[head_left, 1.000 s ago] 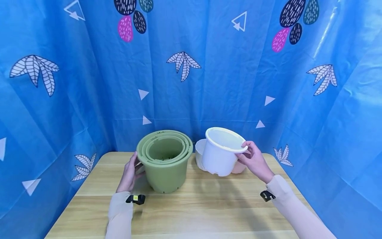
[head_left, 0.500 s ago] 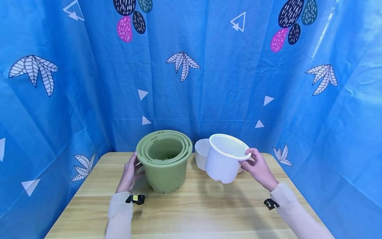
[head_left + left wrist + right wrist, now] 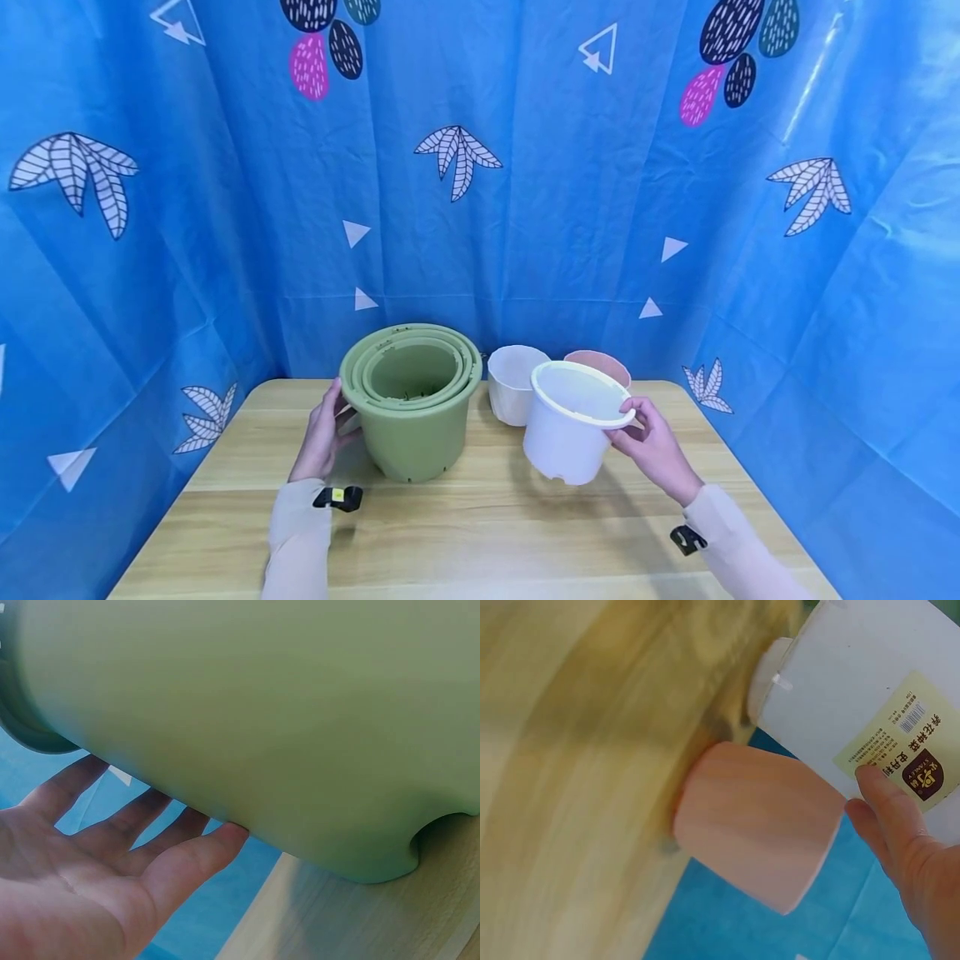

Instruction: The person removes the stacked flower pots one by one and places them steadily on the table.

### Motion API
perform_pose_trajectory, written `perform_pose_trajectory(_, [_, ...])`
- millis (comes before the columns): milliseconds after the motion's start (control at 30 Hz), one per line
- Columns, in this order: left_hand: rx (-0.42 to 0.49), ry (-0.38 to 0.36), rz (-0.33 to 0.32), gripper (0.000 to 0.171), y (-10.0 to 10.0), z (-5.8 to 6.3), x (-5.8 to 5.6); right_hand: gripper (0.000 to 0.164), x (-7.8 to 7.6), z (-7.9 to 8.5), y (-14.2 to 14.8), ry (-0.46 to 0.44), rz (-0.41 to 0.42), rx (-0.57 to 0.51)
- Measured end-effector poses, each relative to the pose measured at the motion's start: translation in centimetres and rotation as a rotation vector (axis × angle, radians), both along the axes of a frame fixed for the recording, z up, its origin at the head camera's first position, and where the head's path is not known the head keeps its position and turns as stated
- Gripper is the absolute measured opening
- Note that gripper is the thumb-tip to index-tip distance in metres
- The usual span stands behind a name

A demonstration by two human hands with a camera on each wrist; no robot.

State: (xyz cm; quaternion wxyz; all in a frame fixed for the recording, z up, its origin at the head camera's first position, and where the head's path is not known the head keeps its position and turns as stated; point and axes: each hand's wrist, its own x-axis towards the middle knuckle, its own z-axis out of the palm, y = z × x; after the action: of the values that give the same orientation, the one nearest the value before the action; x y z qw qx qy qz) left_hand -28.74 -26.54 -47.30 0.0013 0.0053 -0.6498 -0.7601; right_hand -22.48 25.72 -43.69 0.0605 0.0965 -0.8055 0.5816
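My right hand (image 3: 654,450) pinches the rim of a white flower pot (image 3: 568,446) on its right side, thumb outside. The pot tilts slightly above the table, its shadow to the lower right. In the right wrist view, the white flower pot (image 3: 855,682) bears a yellow label (image 3: 904,739) near the fingers. Several green flower pots (image 3: 416,442) stand nested at the left. My left hand (image 3: 322,437) rests against the outer one's left side. In the left wrist view, extended fingers (image 3: 191,855) touch the green wall (image 3: 247,712), with the palm away from it.
Behind the white pot stand a smaller white faceted pot (image 3: 516,387) and a pink pot (image 3: 606,363), the latter partly hidden in the head view. The wooden table (image 3: 450,542) ends at a blue patterned curtain (image 3: 450,267) on the back and sides.
My right hand has brought the white flower pot down and towards me, slightly right, so the pink pot behind shows more. My left hand has stayed at the green pots.
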Motion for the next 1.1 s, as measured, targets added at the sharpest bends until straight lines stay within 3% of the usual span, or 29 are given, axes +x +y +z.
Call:
perform_pose_trajectory(433, [0.005,0.007,0.003,0.081,0.1,0.1,-0.2,0.043,1.4,-2.2,1.7,0.000,-0.097,0.009])
perform_pose_trajectory(1100, [-0.001,-0.002,-0.008,0.079,0.0,0.1,-0.3,0.047,3.3,-3.9,4.6,0.021,-0.206,0.079])
